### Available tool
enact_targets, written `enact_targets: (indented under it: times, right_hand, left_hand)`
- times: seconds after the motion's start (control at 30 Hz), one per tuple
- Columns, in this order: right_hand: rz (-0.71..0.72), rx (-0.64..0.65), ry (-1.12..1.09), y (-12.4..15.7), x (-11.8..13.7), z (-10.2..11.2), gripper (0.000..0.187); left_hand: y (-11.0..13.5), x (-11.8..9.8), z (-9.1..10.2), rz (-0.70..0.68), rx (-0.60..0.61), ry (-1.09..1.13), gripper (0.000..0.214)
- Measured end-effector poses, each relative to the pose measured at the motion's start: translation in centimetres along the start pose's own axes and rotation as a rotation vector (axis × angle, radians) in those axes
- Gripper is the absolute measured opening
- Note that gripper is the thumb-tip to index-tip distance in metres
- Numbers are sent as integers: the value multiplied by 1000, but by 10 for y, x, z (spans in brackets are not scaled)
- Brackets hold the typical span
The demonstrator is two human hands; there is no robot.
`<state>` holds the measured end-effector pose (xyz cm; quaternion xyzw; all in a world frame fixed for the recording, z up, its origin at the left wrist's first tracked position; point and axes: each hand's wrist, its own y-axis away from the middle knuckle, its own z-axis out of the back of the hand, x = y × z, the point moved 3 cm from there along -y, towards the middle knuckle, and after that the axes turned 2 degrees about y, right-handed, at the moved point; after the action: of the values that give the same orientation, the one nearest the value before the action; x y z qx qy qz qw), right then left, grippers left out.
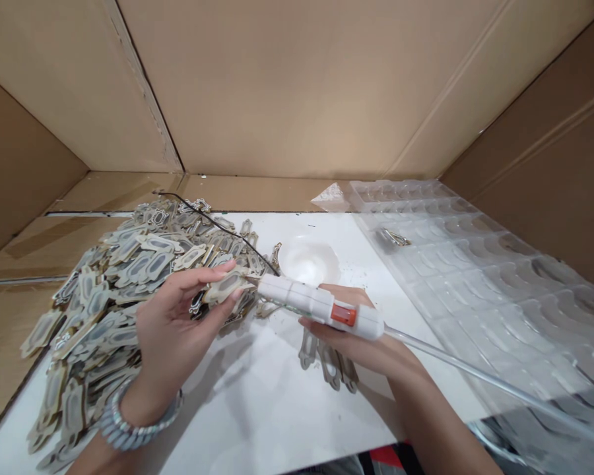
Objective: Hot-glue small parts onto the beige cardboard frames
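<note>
My left hand (178, 330) pinches a flat frame-shaped plate (226, 285) between thumb and fingers. My right hand (356, 330) is wrapped round a white hot glue gun (297, 295) with an orange switch; a long clear glue stick (455, 359) runs out of its back end. The gun's nozzle is close to the right end of the plate; whether they touch I cannot tell. A large pile of similar plates (143, 264) lies behind and to the left of my left hand. Below my right hand, several more plates (329, 363) lie on the white board.
Clear plastic trays with curved compartments (475, 284) stand on the right, with a few small metal pieces (395, 237) in one. A dark cord (218, 224) crosses the pile. A whitish round patch (309, 262) is on the white board (237, 409). Cardboard walls (297, 86) enclose the back and sides.
</note>
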<state>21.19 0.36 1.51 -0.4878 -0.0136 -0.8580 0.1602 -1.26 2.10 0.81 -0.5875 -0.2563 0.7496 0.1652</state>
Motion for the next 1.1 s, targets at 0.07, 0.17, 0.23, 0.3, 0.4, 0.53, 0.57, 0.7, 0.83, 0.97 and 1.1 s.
enact_targets:
  times: [0.07,0.17,0.23,0.3,0.4,0.53,0.57,0.7,0.83,0.97,1.1]
  right_hand:
    - [-16,2,-8,0,0,0,31]
    - [-32,3,-9,0,-1,0,32]
    - [-34,5,-5,0,-1,0,32]
    - [-36,8,-9,0,-1,0,32]
    - [-44,10,-20,0,0,0,32]
    - [-41,5,-35,0,0,1,33]
    - [-43,4,-38,0,0,1,32]
    - [-55,-2,-50,0,0,2,31]
    - [-96,-14,-72,0,0,3,30]
    - [-186,-100,-92,1,-6,4,31]
    - [-255,-216,-111,2,-13,8,31]
  left_hand:
    - [0,0,0,2,3,8,30]
    - [0,0,0,8,4,19,32]
    - [1,0,0,7,1,19,31]
    - [1,0,0,8,-8,20,30]
    - [1,1,-1,36,-15,29,28]
    - [0,0,0,55,-46,21,27]
    - [-1,-1,0,59,-56,21,26]
    - [-1,-3,1,70,-57,22,26]
    - [-1,-5,1,46,-44,16,26]
    - [-2,-2,0,50,-4,-23,27]
    - [-4,8,0,49,-3,-169,31]
